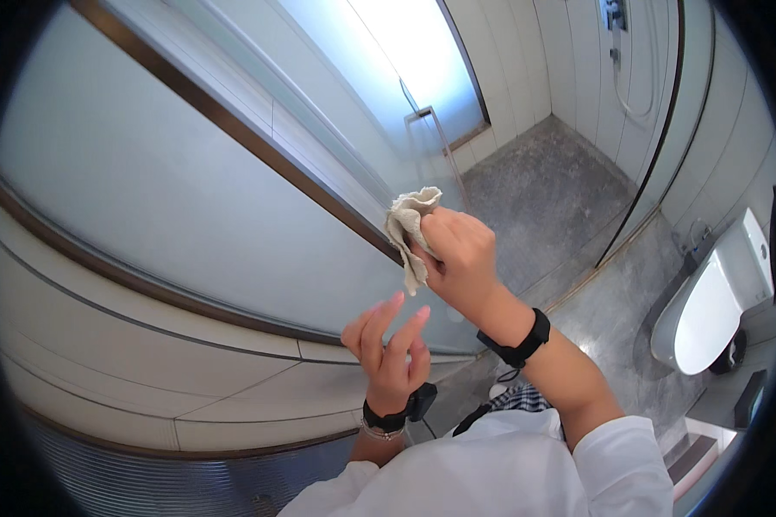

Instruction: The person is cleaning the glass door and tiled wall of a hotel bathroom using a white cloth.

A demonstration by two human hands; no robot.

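Bunched in my right hand is a beige cloth, its frayed folds sticking out past the thumb and fingers. The cloth overlaps the brown frame edge of a frosted glass panel; whether it touches the frame I cannot tell. Below it, my left hand is raised with fingers apart and nothing in them. Both wrists wear black straps. Just beyond the cloth stands a metal bar handle on a clear glass door.
A shower area with a grey floor and a hand shower lies ahead to the right. The white toilet stands at the right, with a dark bin beside it. A bright window is at the top.
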